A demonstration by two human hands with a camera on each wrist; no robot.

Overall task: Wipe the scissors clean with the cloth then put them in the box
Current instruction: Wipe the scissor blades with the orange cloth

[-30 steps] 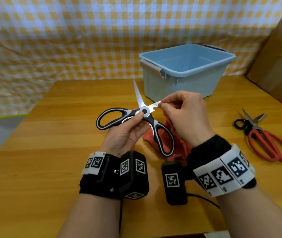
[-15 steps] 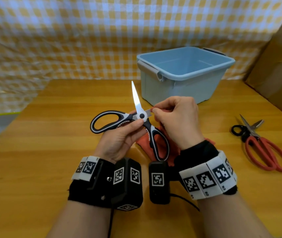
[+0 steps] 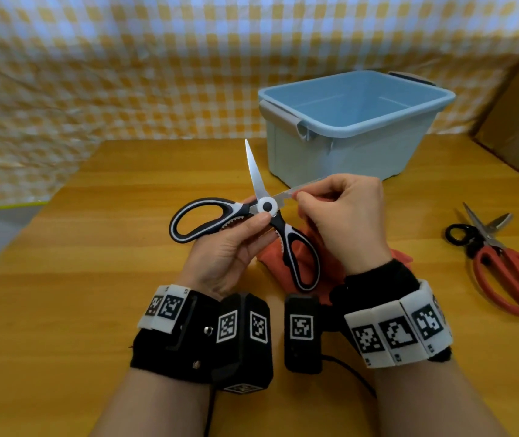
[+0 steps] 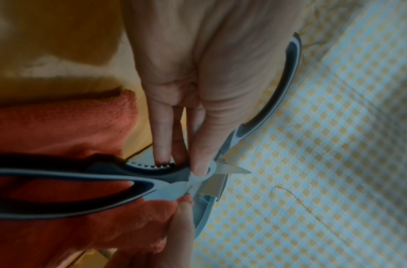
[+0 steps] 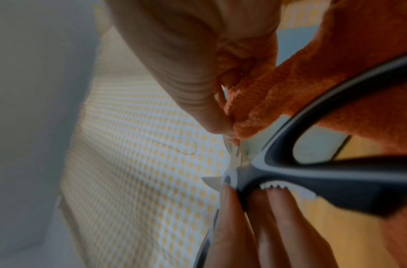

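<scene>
While the blue box stands at the back of the table, the left hand pinches the open black-handled scissors at the pivot above it, and the right hand clamps the orange cloth around one blade.

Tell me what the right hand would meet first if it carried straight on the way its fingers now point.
Probably the left hand at the black-handled scissors pivot: the right hand points leftward along the blade; depth unclear.
</scene>
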